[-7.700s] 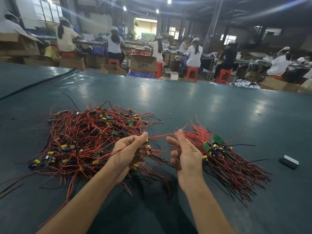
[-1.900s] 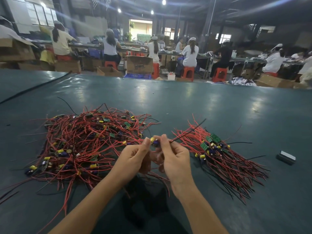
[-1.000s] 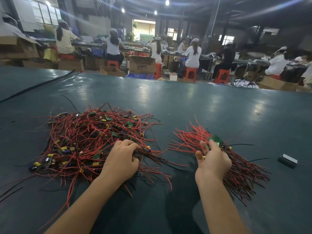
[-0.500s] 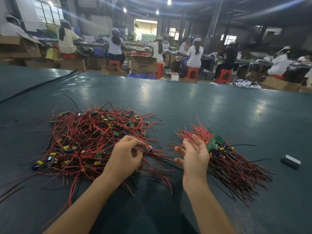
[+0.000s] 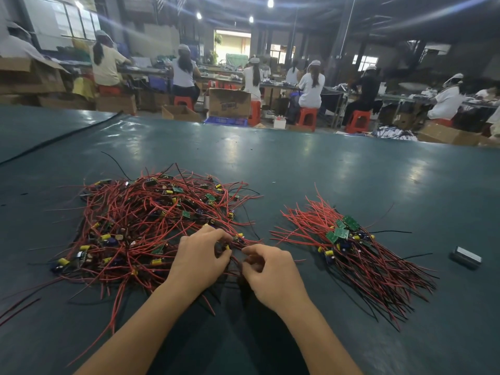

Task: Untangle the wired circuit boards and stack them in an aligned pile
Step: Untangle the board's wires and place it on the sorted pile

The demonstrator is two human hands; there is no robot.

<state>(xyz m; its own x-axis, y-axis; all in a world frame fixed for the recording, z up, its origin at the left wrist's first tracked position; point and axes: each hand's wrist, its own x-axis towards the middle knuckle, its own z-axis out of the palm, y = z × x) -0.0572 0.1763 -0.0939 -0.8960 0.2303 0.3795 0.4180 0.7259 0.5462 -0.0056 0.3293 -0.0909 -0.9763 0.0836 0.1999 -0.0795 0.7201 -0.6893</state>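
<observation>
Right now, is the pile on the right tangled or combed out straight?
Combed out: the right pile has its red and black wires running roughly side by side, green boards bunched at one end.

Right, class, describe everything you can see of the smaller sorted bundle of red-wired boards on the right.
The smaller bundle of red- and black-wired green circuit boards lies flat on the dark green table. Its boards, with yellow and blue components, cluster at the middle; wires fan roughly parallel, up-left and down-right. Neither the left hand nor the right hand touches it.
</observation>
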